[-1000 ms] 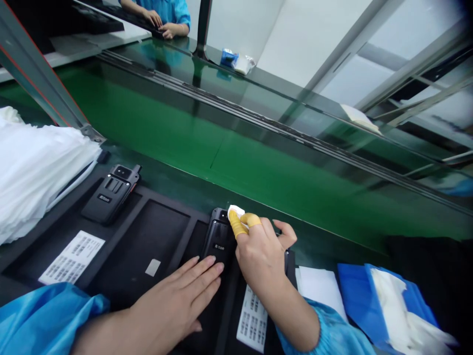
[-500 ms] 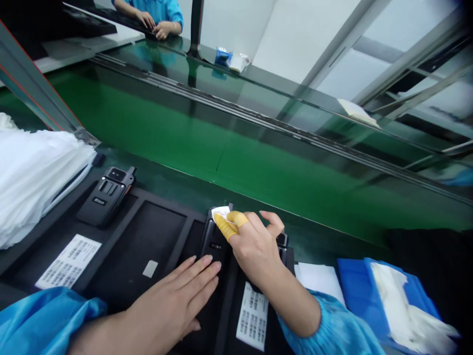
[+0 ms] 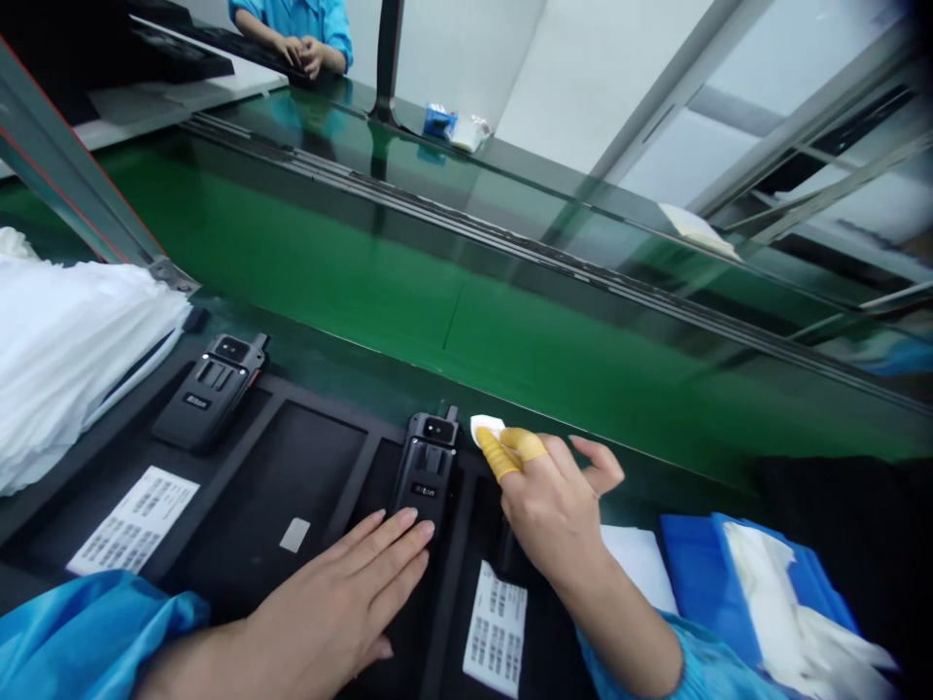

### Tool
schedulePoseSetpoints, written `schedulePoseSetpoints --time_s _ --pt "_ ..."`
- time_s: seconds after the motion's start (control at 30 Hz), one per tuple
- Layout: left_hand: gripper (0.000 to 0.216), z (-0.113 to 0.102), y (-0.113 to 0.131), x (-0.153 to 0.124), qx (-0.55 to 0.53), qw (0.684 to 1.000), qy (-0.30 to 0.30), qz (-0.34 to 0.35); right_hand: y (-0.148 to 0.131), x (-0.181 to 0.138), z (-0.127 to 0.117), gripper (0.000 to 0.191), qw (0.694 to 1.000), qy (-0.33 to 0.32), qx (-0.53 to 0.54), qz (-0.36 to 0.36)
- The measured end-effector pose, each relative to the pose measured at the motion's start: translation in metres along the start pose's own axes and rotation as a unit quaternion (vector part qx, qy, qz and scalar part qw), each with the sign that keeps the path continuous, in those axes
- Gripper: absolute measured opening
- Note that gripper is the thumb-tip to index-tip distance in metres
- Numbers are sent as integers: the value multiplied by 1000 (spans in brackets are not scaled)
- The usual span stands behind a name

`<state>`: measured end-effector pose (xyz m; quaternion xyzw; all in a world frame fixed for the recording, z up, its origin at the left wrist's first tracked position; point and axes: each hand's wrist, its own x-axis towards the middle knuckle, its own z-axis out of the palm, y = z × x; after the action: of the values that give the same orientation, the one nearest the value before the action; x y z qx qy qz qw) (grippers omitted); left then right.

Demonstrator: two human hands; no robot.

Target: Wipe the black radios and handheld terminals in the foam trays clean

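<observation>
A black handheld radio (image 3: 425, 465) marked "Riton" lies back side up in a compartment of the black tray (image 3: 325, 416). My left hand (image 3: 350, 593) rests flat on its lower end, fingers stretched out. Just right of the radio's antenna, my right hand (image 3: 554, 496) pinches a small white wipe (image 3: 487, 426) between a thumb and finger in yellow finger cots. Beneath that hand, another dark device (image 3: 512, 554) is mostly hidden. A similar radio (image 3: 208, 394) sits in the left compartment.
White barcode label sheets (image 3: 135, 520) (image 3: 497, 627) lie in the tray, with a small pale sticker (image 3: 294, 535). White cloths (image 3: 80, 350) are heaped at left. Blue packets (image 3: 700, 574) and a white glove (image 3: 773, 583) lie right. Beyond the green belt (image 3: 328, 262), a co-worker's hands (image 3: 304, 55) handle something.
My right hand has lifted the wipe off the radio's top and moved right, uncovering its camera area. My left hand stays on the radio.
</observation>
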<state>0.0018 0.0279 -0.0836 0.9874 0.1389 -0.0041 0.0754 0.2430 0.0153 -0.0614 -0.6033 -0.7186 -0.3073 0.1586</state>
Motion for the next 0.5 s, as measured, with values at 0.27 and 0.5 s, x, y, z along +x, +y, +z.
schedulePoseSetpoints --time_s 0.27,0.5 --pt "74 2 -1 0 -10 1000 -20 1 -33 25 2 24 999 -13 32 -25" --pt "69 -9 -3 4 -32 999 -37 5 -33 29 6 27 999 -16 30 -12"
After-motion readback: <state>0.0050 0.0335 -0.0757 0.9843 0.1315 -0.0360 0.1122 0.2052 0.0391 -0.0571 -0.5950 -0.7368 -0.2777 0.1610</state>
